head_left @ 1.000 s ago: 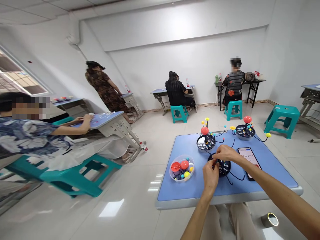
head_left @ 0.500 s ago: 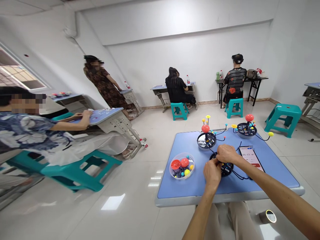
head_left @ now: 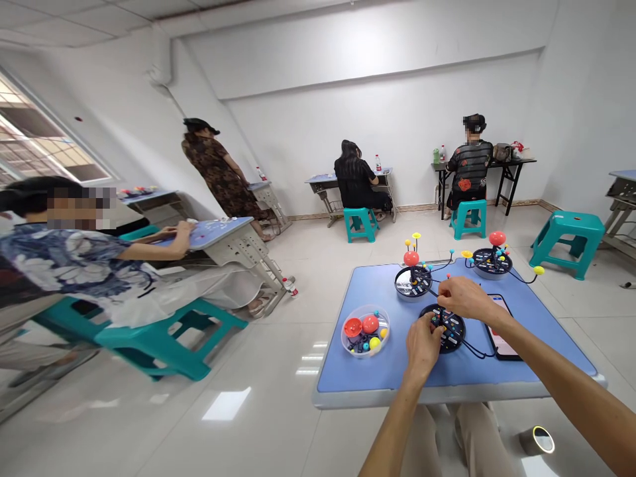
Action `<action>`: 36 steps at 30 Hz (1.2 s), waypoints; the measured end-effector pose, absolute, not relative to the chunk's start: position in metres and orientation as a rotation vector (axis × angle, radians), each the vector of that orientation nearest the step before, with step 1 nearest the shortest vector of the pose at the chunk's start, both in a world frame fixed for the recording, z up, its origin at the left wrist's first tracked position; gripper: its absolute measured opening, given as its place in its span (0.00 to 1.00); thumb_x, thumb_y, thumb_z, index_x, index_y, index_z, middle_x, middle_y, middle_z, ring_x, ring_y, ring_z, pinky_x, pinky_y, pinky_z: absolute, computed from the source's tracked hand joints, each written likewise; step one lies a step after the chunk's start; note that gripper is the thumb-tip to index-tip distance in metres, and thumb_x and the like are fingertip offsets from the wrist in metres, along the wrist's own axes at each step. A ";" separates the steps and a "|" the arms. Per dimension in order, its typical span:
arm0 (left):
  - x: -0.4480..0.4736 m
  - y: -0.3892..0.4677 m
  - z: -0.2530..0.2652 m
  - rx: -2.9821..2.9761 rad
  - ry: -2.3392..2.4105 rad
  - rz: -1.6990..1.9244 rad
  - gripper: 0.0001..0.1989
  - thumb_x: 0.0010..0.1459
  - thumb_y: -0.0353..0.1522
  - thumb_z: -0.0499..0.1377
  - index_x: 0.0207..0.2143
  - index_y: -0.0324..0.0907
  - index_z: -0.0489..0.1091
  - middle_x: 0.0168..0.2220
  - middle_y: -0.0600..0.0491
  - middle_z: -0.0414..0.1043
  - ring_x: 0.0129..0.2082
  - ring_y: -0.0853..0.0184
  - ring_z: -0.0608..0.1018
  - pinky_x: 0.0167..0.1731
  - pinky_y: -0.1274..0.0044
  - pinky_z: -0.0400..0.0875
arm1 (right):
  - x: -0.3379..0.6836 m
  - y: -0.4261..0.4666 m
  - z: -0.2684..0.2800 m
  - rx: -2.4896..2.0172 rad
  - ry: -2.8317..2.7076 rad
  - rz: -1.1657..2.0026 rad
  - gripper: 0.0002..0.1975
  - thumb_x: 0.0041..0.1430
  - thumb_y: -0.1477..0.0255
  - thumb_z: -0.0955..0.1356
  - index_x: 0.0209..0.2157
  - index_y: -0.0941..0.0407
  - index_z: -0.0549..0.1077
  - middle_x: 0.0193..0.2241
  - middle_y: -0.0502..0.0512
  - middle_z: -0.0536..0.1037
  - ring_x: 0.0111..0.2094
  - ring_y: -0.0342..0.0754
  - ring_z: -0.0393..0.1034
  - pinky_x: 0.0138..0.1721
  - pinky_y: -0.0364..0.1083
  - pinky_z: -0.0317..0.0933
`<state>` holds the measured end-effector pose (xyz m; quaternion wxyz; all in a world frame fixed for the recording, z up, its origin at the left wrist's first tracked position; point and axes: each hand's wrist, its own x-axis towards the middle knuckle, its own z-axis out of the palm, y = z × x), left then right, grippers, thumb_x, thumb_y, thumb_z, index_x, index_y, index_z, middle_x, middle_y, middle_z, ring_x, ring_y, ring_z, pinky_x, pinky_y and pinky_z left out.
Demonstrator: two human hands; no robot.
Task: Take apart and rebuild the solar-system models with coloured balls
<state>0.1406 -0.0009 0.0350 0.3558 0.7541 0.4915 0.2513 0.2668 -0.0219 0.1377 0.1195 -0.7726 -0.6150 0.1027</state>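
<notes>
A round black solar system model base (head_left: 454,339) with small printed labels lies on the blue table in front of me. At its left side my left hand (head_left: 422,346) is closed, thumb and fingers pinching the black rods near its centre. Just above the base's far side, my right hand (head_left: 466,298) is curled shut round a thin black rod (head_left: 433,292), whose end sticks out to the left. Other bent black rods (head_left: 476,350) reach from the base to the right, towards the phone. My fingers hide part of the base's middle.
A clear round tub (head_left: 346,344) of coloured balls and dark parts stands at left. Two models, one with a red ball (head_left: 411,258), another with a red ball (head_left: 497,238), stand at the back. A phone (head_left: 507,344) lies right. Several people sit or stand at other tables.
My right hand has moved up and slightly right, apart from my left hand, uncovering more of the black base. My left hand stays at the base. The view has shifted slightly.
</notes>
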 end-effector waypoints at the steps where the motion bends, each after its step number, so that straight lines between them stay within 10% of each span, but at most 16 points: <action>1: 0.138 -0.001 0.036 1.938 1.258 0.674 0.18 0.52 0.28 0.60 0.47 0.41 0.75 0.32 0.50 0.78 0.34 0.63 0.78 0.34 0.76 0.66 | 0.267 -0.026 0.139 -2.203 -1.778 0.313 0.09 0.51 0.75 0.63 0.23 0.55 0.74 0.22 0.51 0.76 0.26 0.44 0.65 0.24 0.42 0.46; 8: 0.103 -0.012 0.062 1.057 0.805 1.169 0.22 0.53 0.46 0.62 0.43 0.39 0.72 0.27 0.57 0.69 0.15 0.79 0.60 0.14 0.83 0.51 | 0.241 -0.068 0.132 -1.823 -1.679 0.563 0.08 0.50 0.74 0.63 0.20 0.55 0.71 0.15 0.45 0.67 0.20 0.42 0.58 0.22 0.41 0.47; 13: 0.075 -0.023 0.073 0.857 0.772 1.207 0.21 0.43 0.46 0.69 0.28 0.37 0.72 0.20 0.60 0.63 0.14 0.81 0.59 0.12 0.85 0.49 | 0.204 -0.087 0.107 -1.646 -1.546 0.583 0.06 0.53 0.71 0.64 0.25 0.54 0.72 0.17 0.45 0.67 0.20 0.42 0.59 0.22 0.41 0.51; 36: -0.048 0.045 0.085 0.925 1.161 1.535 0.15 0.41 0.40 0.65 0.26 0.37 0.72 0.17 0.60 0.62 0.13 0.78 0.60 0.11 0.84 0.52 | 0.162 -0.096 0.054 -1.573 -1.477 0.059 0.16 0.66 0.70 0.61 0.28 0.54 0.76 0.22 0.52 0.71 0.23 0.45 0.64 0.27 0.43 0.54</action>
